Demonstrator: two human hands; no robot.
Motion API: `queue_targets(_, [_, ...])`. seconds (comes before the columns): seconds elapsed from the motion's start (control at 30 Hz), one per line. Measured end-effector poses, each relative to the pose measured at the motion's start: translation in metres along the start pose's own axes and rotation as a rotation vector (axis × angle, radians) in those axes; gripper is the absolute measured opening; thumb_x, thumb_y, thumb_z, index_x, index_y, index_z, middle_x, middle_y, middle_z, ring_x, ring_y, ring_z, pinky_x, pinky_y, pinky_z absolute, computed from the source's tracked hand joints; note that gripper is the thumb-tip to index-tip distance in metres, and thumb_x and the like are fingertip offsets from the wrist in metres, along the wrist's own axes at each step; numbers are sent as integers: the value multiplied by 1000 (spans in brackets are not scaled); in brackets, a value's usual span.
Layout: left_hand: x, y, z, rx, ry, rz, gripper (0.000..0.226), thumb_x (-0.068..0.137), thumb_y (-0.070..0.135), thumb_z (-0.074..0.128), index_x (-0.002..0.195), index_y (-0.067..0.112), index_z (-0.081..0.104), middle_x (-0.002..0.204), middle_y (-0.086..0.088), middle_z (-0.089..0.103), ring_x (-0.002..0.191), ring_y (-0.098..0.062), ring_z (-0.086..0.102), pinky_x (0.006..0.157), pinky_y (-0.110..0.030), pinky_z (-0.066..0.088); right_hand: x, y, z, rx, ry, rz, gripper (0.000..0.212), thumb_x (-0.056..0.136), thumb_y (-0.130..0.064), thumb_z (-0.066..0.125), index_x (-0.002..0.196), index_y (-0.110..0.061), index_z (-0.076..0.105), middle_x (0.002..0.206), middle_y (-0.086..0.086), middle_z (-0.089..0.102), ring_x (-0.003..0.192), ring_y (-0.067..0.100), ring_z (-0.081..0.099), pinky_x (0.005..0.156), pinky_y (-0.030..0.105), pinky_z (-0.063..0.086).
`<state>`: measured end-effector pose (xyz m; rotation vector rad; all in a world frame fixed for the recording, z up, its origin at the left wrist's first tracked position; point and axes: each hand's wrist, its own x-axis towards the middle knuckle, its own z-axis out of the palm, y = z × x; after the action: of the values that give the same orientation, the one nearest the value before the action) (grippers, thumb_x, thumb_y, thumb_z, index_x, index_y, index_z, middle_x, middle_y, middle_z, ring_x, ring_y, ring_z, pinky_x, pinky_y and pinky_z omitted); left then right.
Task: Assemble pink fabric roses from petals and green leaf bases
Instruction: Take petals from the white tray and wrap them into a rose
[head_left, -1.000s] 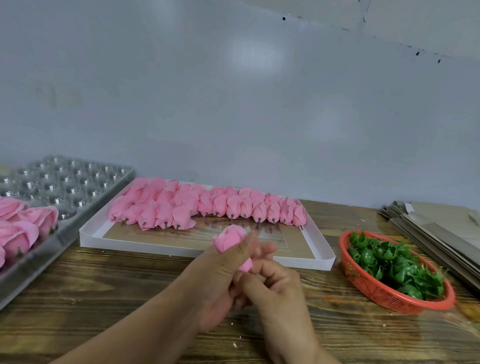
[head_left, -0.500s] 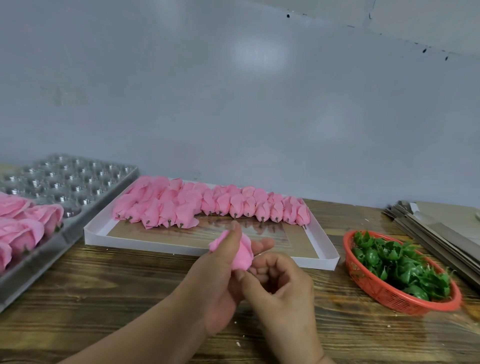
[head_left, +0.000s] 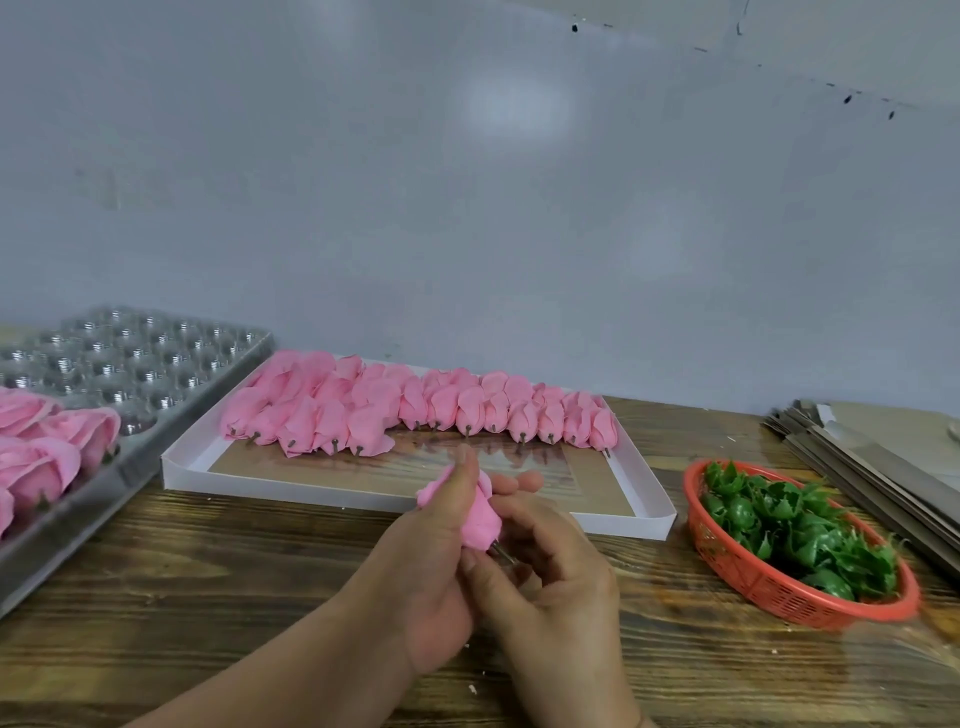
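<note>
My left hand (head_left: 431, 561) grips a pink fabric rose bud (head_left: 480, 519), thumb over its front, above the wooden table. My right hand (head_left: 550, 571) sits just right of it, fingers curled at the bud's lower end, where a short grey stem pokes out. Behind the hands, a white shallow tray (head_left: 395, 499) holds rows of pink rose buds (head_left: 415, 405) with their stems pointing toward me. At the right an orange basket (head_left: 769, 587) holds green leaf bases (head_left: 795, 530).
A metal mould tray (head_left: 130, 364) at the left carries finished pink roses (head_left: 47, 447) at its near end. Flat grey cardboard sheets (head_left: 872, 457) are stacked at the far right. A pale wall stands behind the table.
The bud has dropped lower and tipped so its stem end points toward my right hand. Both hands have shifted slightly down and closer together.
</note>
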<state>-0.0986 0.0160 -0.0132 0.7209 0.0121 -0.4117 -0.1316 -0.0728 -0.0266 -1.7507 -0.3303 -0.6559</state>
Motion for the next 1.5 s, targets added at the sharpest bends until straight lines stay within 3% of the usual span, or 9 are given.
queue_targets(0.13, [0,-3,1,-18,1,-9,41,72,47,58,84,8,61,96,-10,74,74,-24,72,71,-41,59,0,4,0,-53,51,14,29,62,-12,75,84,-27,64,99,-17,69,83,12,66,67,27,54])
queue_targets(0.27, [-3,-3,2,14,-49,10,45,65,51,61,67,10,77,87,-14,73,76,-28,71,70,-40,61,4,5,-2,167,51,241,32,62,10,78,77,-15,64,78,8,72,64,19,62,62,28,54])
queue_targets(0.53, [-1,-5,-2,72,-19,39,48,61,53,64,77,9,78,89,-16,71,82,-27,70,77,-40,58,1,3,-1,-142,78,58,20,57,-19,72,69,-30,62,66,-2,62,59,13,58,54,33,51])
queue_targets(0.67, [-3,-1,-2,90,-41,4,63,56,48,72,98,1,72,95,-21,69,86,-30,69,78,-39,59,7,3,-2,129,24,217,18,55,-14,71,72,-14,65,49,1,53,47,9,45,48,23,41])
queue_targets(0.77, [-4,0,-2,99,-35,18,64,57,47,72,102,1,71,97,-22,69,86,-31,69,81,-40,58,7,1,-3,186,-12,241,19,57,-11,72,74,-10,64,51,1,53,47,9,44,48,21,40])
queue_targets(0.9, [-6,-3,0,88,-34,41,39,66,49,61,68,14,78,94,-13,74,85,-25,72,87,-43,54,2,2,0,-39,15,79,18,62,-16,75,77,-19,65,70,3,64,60,17,57,53,35,48])
queue_targets(0.97, [-5,-3,0,72,-30,13,46,63,48,65,82,7,78,95,-16,72,87,-27,71,85,-42,54,3,1,0,-59,31,78,15,60,-18,73,73,-20,65,67,3,62,57,14,54,50,32,45])
queue_targets(1.33, [-5,4,-4,148,-76,-65,44,59,33,75,90,3,76,103,-17,56,82,-23,49,55,-23,41,13,-2,-10,580,-146,521,22,55,0,71,70,-1,55,54,15,60,43,16,53,44,21,45])
queue_targets(1.5, [-4,3,1,-4,-9,-57,64,58,33,74,107,-7,61,97,-13,71,82,-26,71,74,-40,57,6,3,-7,60,-86,201,25,58,-14,76,77,-18,60,68,6,62,60,16,56,58,33,51])
